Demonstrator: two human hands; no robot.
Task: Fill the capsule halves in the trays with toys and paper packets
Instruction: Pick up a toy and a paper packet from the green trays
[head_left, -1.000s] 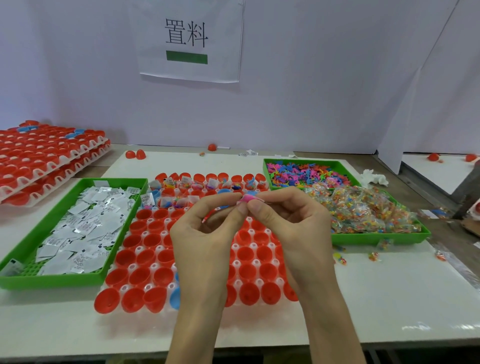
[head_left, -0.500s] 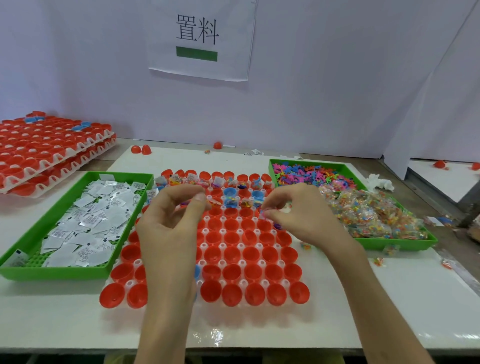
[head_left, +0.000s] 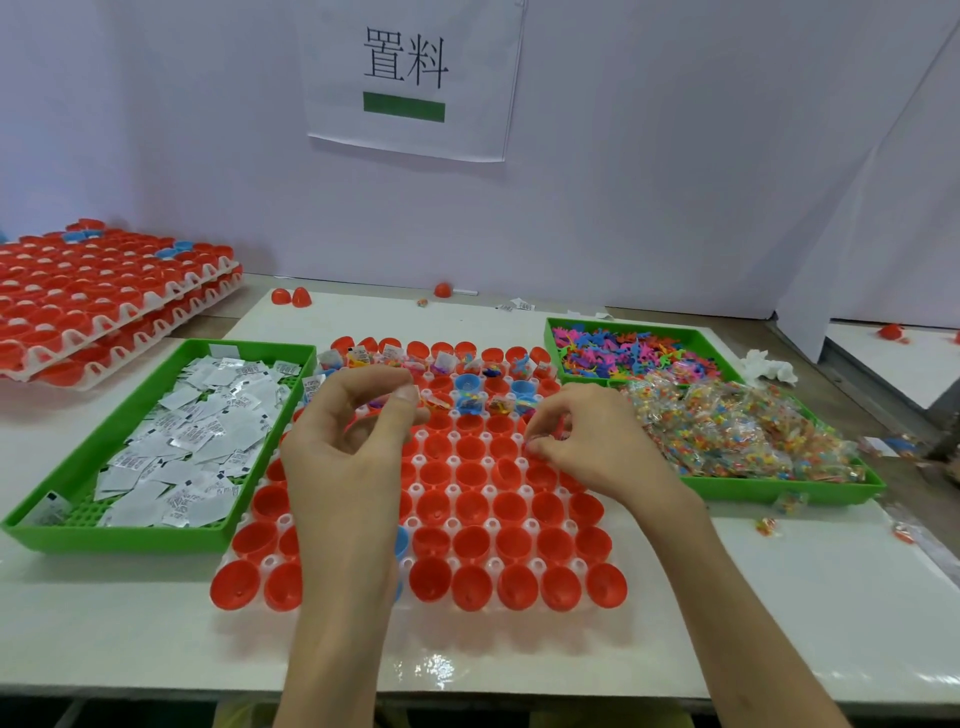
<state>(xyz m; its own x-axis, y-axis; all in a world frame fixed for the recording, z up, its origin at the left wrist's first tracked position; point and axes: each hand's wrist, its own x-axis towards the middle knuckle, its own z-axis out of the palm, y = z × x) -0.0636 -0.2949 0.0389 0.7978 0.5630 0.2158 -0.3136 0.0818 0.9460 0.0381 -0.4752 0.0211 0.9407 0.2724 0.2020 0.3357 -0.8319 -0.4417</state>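
Ahead, wall sign (head_left: 405, 78) reads "置料" above green bar (head_left: 404, 106); paper packets (head_left: 197, 436) print unreadable.

A tray of red capsule halves (head_left: 451, 490) is set near the front edge of the tabletop (head_left: 779, 597), between paper packets (head_left: 208, 431) in a green tray (head_left: 130, 536) leftward and toys (head_left: 727, 431) in another rightward. The left hand (head_left: 353, 447) and right hand (head_left: 592, 447) are held above it, fingers curled.

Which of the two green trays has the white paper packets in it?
The left green tray, beside the left hand: it holds flat white paper packets. The right green tray holds loose colourful toys and clear bagged toys instead.
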